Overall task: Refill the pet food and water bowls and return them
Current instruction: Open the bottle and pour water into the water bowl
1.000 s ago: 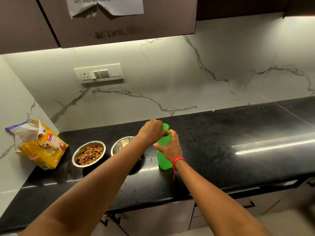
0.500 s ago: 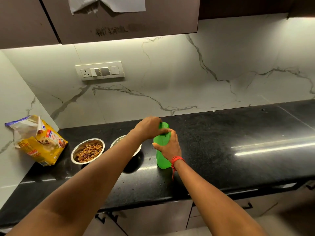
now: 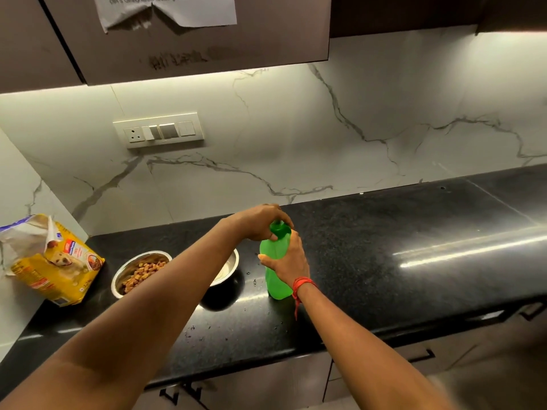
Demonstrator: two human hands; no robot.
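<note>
A green plastic bottle [image 3: 275, 279] stands upright on the black counter [image 3: 384, 261]. My right hand [image 3: 285, 261] grips its body from the right. My left hand [image 3: 260, 221] is curled over the green cap [image 3: 279, 229] at the top. Left of the bottle sits a steel bowl [image 3: 229, 266], mostly hidden behind my left forearm; its contents cannot be made out. Further left a second steel bowl [image 3: 139, 272] holds brown kibble.
A yellow pet food bag [image 3: 56, 261] leans in the left corner against the marble wall. Small drops or crumbs are scattered on the counter in front of the bowls. A switch panel [image 3: 159, 133] is on the backsplash. Drawers lie below the counter edge.
Both hands stay on the bottle in the same place. More of the green cap shows under my left hand's fingers now.
</note>
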